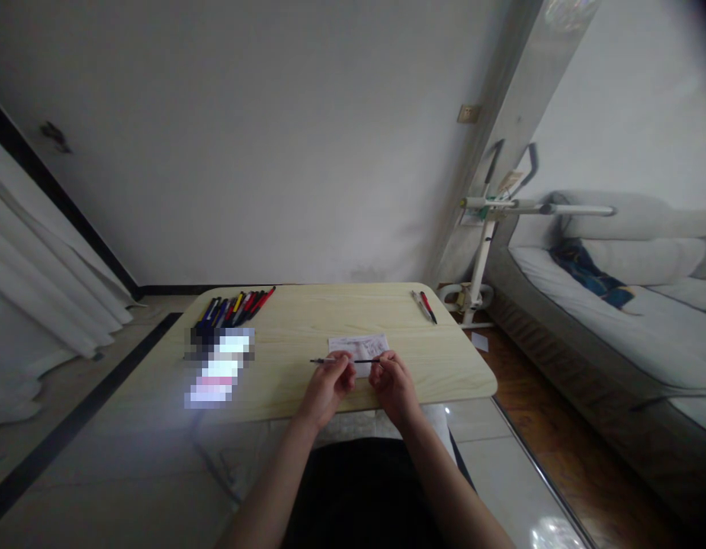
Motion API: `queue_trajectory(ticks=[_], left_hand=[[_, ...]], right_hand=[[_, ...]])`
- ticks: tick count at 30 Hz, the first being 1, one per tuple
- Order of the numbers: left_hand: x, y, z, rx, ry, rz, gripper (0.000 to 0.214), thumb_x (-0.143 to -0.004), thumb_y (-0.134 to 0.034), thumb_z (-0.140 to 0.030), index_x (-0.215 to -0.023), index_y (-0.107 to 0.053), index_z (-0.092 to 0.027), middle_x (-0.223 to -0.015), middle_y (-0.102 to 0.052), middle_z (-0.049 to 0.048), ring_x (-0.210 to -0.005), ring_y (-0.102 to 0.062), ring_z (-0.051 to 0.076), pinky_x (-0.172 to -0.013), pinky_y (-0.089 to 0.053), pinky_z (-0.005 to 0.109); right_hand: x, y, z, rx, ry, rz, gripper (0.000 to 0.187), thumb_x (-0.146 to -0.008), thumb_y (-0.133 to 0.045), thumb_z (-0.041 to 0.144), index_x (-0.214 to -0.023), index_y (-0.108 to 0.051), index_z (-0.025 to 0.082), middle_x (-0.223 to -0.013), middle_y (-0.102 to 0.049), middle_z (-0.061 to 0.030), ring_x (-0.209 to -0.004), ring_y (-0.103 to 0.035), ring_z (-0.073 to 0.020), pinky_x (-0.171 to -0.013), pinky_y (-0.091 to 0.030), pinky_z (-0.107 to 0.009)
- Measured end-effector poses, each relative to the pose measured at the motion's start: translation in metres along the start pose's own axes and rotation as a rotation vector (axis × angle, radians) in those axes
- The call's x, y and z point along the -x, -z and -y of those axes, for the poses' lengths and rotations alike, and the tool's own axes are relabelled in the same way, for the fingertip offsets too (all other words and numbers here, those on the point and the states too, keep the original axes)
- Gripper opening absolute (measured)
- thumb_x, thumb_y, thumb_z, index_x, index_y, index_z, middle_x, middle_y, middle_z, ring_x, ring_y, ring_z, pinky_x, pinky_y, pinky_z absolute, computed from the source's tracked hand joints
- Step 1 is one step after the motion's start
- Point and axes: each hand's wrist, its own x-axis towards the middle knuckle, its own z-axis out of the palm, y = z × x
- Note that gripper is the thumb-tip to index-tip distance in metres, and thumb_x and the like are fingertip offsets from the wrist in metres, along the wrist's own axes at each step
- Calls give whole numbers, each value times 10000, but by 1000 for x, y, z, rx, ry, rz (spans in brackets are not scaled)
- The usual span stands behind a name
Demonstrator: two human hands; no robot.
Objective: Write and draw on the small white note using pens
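Note:
My left hand (333, 375) is closed in a pinch around a slim pen (320, 360), whose dark-tipped end sticks out to the left. Between the hands runs a thin dark rod (365, 361) that looks like a pen refill. Its right end is pinched by the fingertips of my right hand (392, 377). Whether the rod sits inside the pen's barrel is hidden by my left fingers. Just behind and below the hands, a printed sheet of paper (358, 347) lies on the table (307, 316), partly covered by them.
Several pens and markers (232, 309) lie bunched at the table's back left. Before them is a bright, pixelated phone-like screen (221, 370) with a cable. Two or so pens (425, 306) rest at the back right. Exercise equipment (484, 244) and a sofa (644, 305) stand to the right.

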Motion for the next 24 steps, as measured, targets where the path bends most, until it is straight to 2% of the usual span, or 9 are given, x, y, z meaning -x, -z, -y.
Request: queue_trajectory(ticks=[24], left_hand=[[0, -1, 0, 24, 4, -27, 225, -691, -612, -306, -836, -527, -156, -630, -530, -14, -509, -488, 73, -483, -350, 195]], right_hand=[[-1, 3, -3, 46, 19, -4, 107, -676, -536, 163, -617, -451, 190, -489, -470, 48, -421, -384, -71, -430, -293, -194]])
